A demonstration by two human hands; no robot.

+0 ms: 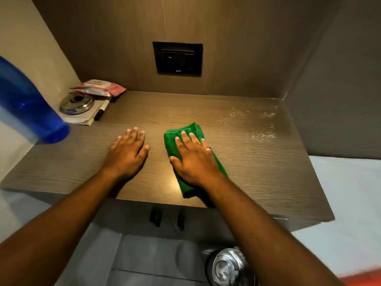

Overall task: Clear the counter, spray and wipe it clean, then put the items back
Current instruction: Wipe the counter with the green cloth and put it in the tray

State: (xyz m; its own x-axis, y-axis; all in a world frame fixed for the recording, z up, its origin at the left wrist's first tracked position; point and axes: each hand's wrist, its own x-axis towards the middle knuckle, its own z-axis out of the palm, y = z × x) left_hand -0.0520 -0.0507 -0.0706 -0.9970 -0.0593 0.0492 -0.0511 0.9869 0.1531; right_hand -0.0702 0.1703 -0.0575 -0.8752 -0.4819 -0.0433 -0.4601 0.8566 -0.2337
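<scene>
A folded green cloth (186,131) lies on the brown wooden counter (257,162), near its front middle. My right hand (195,159) presses flat on the cloth with straight fingers. Just left of it, my left hand (126,153) rests flat on the bare counter, fingers spread. Wet spray droplets (253,124) glisten on the counter's far right part. A blue bottle (26,104) stands at the left edge, large and close to the camera.
In the back left corner sit a pink wipes pack (101,88), a round steel lid (77,104) on a notebook (82,119) and a marker (102,112). A black wall socket (178,58) is behind. A steel bin (228,267) stands on the floor below.
</scene>
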